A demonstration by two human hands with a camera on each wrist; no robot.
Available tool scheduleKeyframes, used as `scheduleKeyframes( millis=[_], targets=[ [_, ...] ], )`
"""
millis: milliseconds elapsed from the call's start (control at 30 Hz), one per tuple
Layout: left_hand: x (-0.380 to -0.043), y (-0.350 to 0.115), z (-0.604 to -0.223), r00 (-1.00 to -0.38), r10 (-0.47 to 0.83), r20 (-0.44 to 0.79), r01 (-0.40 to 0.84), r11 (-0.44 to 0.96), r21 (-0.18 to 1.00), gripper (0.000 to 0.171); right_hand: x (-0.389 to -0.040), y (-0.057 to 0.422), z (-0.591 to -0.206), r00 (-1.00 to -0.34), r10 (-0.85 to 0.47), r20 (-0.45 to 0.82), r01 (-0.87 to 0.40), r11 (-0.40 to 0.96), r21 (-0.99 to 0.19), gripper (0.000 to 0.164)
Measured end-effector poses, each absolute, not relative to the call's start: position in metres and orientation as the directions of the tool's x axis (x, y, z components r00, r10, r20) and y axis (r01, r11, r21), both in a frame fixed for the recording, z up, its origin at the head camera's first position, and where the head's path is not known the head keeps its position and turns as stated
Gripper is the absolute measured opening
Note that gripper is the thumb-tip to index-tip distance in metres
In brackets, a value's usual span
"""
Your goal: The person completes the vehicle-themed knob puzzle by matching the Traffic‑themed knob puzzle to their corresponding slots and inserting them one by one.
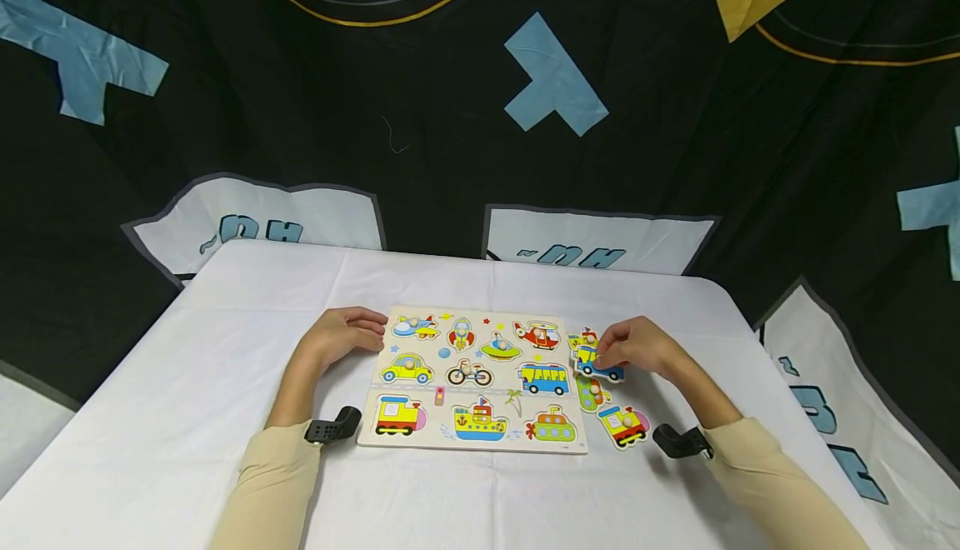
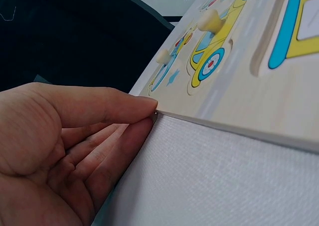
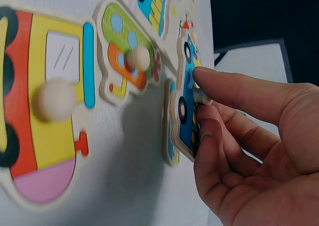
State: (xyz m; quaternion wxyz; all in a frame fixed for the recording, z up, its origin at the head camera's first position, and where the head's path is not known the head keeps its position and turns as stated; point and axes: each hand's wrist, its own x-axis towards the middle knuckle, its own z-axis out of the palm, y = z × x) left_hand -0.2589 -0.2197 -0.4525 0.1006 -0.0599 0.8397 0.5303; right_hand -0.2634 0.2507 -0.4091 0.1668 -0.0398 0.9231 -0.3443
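A wooden peg puzzle board (image 1: pixel 442 443) lies on the table with printed vehicles. My left hand (image 1: pixel 343 339) is at its left edge; in the left wrist view, thumb (image 2: pixel 109 104) and fingertip pinch the edge near a corner. To the right of the board, my right hand (image 1: pixel 637 346) pinches a blue bus piece (image 1: pixel 592 364) by its knob. The bus piece (image 3: pixel 187 94) is tilted above the table, in front of a boat piece (image 1: pixel 581 338). A green submarine piece (image 1: pixel 591 394) and a train piece (image 1: pixel 624 427) lie nearby, knobs up.
Knobbed pieces, including a car (image 1: pixel 407 369), a bicycle (image 1: pixel 469 373) and a helicopter (image 1: pixel 537 335), sit in the board's upper recesses. Bus, train, boat and submarine recesses show printed pictures. White cloth (image 1: pixel 420 500) covers the table; a dark printed curtain (image 1: pixel 435 142) hangs behind.
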Motion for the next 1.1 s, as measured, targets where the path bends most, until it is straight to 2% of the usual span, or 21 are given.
scheduleKeyframes(
  millis=[1100],
  targets=[
    [-0.259, -0.219, -0.454, -0.972, -0.007, -0.234, -0.215, 0.419, 0.882, 0.046, -0.26, 0.182, -0.419, -0.897, -0.338, -0.285, -0.064, 0.737, -0.672, 0.018]
  ],
)
